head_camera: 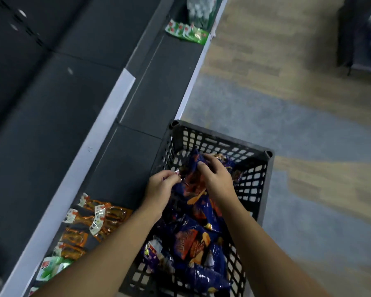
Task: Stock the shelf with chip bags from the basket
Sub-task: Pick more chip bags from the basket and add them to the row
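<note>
One dark shelf (137,103), white-edged, runs along the left. On its lower tier lie green packets (51,269), then orange packets (99,215). The left hand (161,186), fingers curled, pinches the edge of a blue chip bag (193,183). The right hand (217,179), fingers curled, grips the same bag's upper end. The bag lies atop other blue chip bags (193,243) inside a black basket (270,168) just beside the shelf. Wood-pattern floor (308,103) lies to the right.

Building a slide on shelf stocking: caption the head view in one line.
Left hand and right hand grip a blue chip bag inside the black basket, beside a shelf holding orange packets.
</note>
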A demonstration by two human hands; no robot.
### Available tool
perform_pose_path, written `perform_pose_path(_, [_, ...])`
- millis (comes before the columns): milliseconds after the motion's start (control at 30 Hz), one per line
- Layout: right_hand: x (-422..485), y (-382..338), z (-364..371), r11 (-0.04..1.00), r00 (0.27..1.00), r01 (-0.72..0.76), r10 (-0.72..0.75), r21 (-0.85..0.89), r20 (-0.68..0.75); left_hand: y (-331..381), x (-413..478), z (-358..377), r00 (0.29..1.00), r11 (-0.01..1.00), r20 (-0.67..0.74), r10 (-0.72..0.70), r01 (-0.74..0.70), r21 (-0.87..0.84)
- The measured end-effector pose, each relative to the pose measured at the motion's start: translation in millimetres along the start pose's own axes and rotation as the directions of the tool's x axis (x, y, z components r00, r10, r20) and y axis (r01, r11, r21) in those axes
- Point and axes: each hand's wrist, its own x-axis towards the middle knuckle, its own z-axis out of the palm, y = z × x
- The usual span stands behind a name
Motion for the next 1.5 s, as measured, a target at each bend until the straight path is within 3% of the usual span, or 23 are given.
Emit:
perform_pose_path(100, [-9.1, -39.9, -12.7, 0.990, 0.994, 0.087, -0.079, -0.108, 0.073, 40.3, -18.5, -13.0, 0.998, 0.982, -0.066, 0.011, -0.024, -0.189])
perform_pose_path(267, [-37.8, -117.7, -14.7, 0.976, 0.966, 0.216, -0.219, 0.032, 0.140, 104.3, -67.2, -36.6, 0.985, 0.951, -0.080, 0.152, -0.168, -0.260])
perform_pose_path(367, [-54.2, -164.4, -2.2, 0.944, 0.935, 0.323, -0.328, 0.058, 0.132, 142.0, -109.4, -60.2, 0.946, 0.916, -0.081, 0.313, -0.323, -0.238])
perform_pose_path(500, [-83.9, -227.2, 23.9, 0.878, 0.870, 0.447, -0.471, 0.174, 0.146, 187.8, -152.6, -102.0, 0.887, 0.866, -0.217, 0.408, -0.451, -0.215])
perform_pose_path(600, [-110.4, -271.8, 45.4, 0.817, 0.814, 0.511, -0.560, 0.267, 0.154, 219.6, -184.1, -135.4, 0.809, 0.827, -0.347, 0.474, -0.545, -0.141])
perform_pose_path(700, [-139.4, -311.7, 67.2, 0.754, 0.748, 0.561, -0.639, 0.343, 0.180, 244.5, -217.4, -166.8, 0.731, 0.767, -0.392, 0.559, -0.635, -0.091])
perform_pose_path(800, [-171.2, -345.7, 95.2, 0.713, 0.689, 0.579, -0.687, 0.395, 0.230, 257.2, -243.1, -203.7, 0.674, 0.734, -0.464, 0.575, -0.675, -0.071])
perform_pose_path(933, [-221.7, -373.1, 154.8, 0.712, 0.614, 0.558, -0.700, 0.427, 0.364, 252.0, -282.5, -264.3, 0.618, 0.662, -0.619, 0.485, -0.722, -0.203])
perform_pose_path(1167, [-301.8, -369.6, 263.5, 0.784, 0.516, 0.455, -0.619, 0.423, 0.592, 209.4, -349.2, -355.2, 0.324, 0.716, -0.880, 0.347, -0.698, 0.026])
perform_pose_path(1300, [-340.9, -353.1, 310.2, 0.823, 0.459, 0.417, -0.556, 0.385, 0.693, 164.9, -367.8, -392.0, 0.182, 0.855, -0.940, 0.288, -0.490, 0.167])
perform_pose_path(1367, [-352.5, -342.6, 326.1, 0.843, 0.446, 0.395, -0.523, 0.365, 0.726, 145.1, -368.8, -403.8, 0.151, 0.908, -0.953, 0.263, -0.372, 0.192])
perform_pose_path(1500, [-364.0, -321.5, 348.0, 0.861, 0.442, 0.390, -0.487, 0.327, 0.753, 127.2, -372.8, -394.9, 0.146, 0.897, -0.956, 0.253, -0.406, 0.175])
